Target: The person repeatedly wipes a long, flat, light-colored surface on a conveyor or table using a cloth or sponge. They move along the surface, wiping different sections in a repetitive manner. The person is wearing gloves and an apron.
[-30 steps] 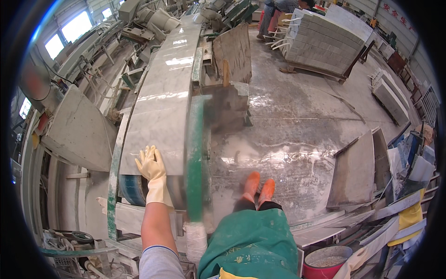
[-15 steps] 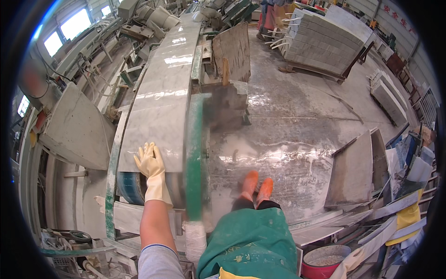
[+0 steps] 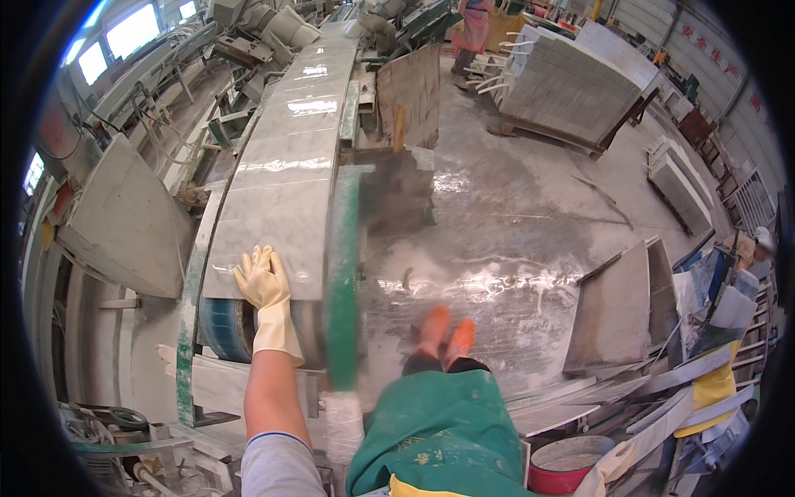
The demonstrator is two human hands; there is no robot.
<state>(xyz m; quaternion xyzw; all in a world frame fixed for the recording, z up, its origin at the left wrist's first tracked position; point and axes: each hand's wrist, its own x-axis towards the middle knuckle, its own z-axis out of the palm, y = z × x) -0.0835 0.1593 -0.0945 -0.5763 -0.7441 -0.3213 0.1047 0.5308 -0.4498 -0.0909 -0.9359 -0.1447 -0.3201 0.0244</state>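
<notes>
My left hand [image 3: 265, 282], in a cream rubber glove, lies palm down with its fingers apart on the near end of a pale grey polished stone slab [image 3: 273, 224]. The slab lies on a long conveyor line with wet, shiny stone reaching away from me. Under the slab's near edge, beside my wrist, a blue roller [image 3: 227, 330] shows. A green rail [image 3: 344, 282] runs along the right side of the line. My right hand is out of the picture.
Orange boots [image 3: 447, 331] stand on wet floor below my green apron [image 3: 439, 431]. Leaning slabs [image 3: 613, 306] and a red bucket [image 3: 563, 472] are at right, near long stone offcuts. Stacked slabs [image 3: 575, 87] stand far off, a person [image 3: 472, 37] nearby. Another slab [image 3: 124, 219] leans at left.
The view has shifted slightly, so the surroundings at right sit a little farther left. My left hand stays on the slab's near end, its fingers spread a bit wider.
</notes>
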